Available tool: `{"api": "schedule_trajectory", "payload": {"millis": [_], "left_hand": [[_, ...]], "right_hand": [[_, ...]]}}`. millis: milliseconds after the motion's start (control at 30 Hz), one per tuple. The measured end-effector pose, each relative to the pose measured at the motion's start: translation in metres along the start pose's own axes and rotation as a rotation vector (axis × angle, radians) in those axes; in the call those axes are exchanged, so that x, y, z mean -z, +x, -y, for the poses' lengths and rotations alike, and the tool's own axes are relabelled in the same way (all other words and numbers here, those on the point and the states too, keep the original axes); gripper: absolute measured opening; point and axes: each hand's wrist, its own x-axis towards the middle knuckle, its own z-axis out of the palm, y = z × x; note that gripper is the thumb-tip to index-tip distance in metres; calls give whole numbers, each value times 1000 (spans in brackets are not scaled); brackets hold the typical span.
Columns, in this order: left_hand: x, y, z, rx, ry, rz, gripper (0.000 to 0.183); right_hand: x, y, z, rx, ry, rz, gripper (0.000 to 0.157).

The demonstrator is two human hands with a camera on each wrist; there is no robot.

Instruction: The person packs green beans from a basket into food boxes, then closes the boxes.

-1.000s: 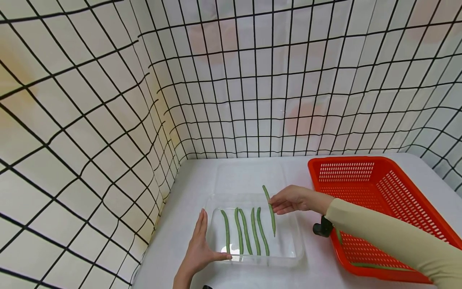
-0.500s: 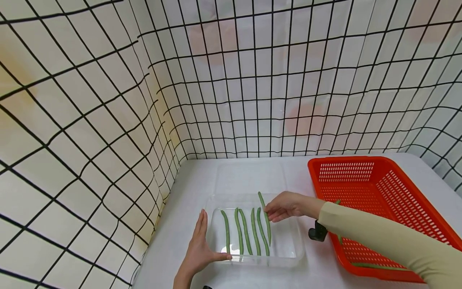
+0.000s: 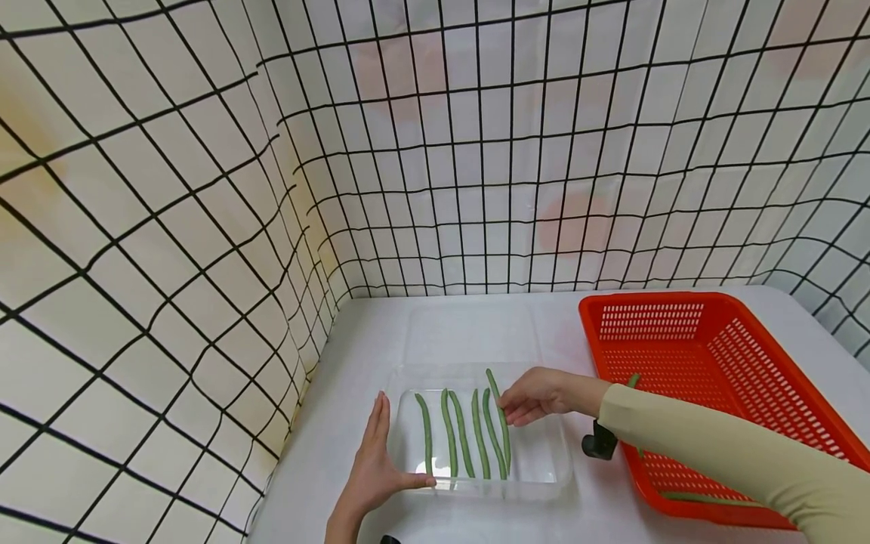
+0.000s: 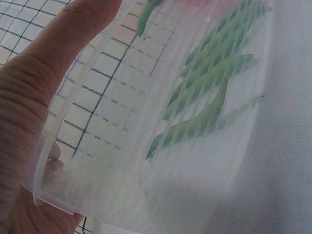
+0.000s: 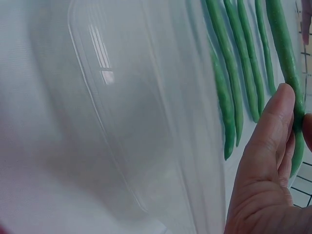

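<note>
My right hand (image 3: 537,394) pinches a long green bean (image 3: 506,440) between thumb and fingers, inside the clear plastic container (image 3: 537,461). In the right wrist view, thumb and fingers grip the bean (image 5: 284,39) near one end. Several more green beans (image 3: 479,434) lie roughly side by side in the container, lengthwise away from me. My left hand (image 3: 375,468) rests against the container's front left corner, its fingers straight along the left side and its thumb along the front rim. The left wrist view shows the ribbed wall (image 4: 131,161) with beans behind it.
A red perforated basket (image 3: 680,408) stands to the right, with a few green beans (image 3: 707,499) in it, partly hidden by the right sleeve (image 3: 714,446). White walls with black netting (image 3: 489,189) rise behind and at the left of the white table (image 3: 306,483).
My right hand has moved left and down with the green bean, bringing it close beside the other beans in the container. The left hand has stayed in place.
</note>
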Motion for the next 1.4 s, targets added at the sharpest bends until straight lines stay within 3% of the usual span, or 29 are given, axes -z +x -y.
{"api": "schedule_trajectory", "payload": {"millis": [533,900,1200,1400], "left_hand": [[0,0,-1,36,2,17,146],[0,0,0,9,-7,3,146],[-1,-1,0,21,-8,0,145],[-1,-1,1,3,-12,-6,144]], "right_hand": [[-14,9,-5,-57,-41,-1,13],[-23,20,-7,-72,-79,-23,14],[-24,21,-8,-118,-72,0,15],[-23,20,-7,-102,-66,2,19]]}}
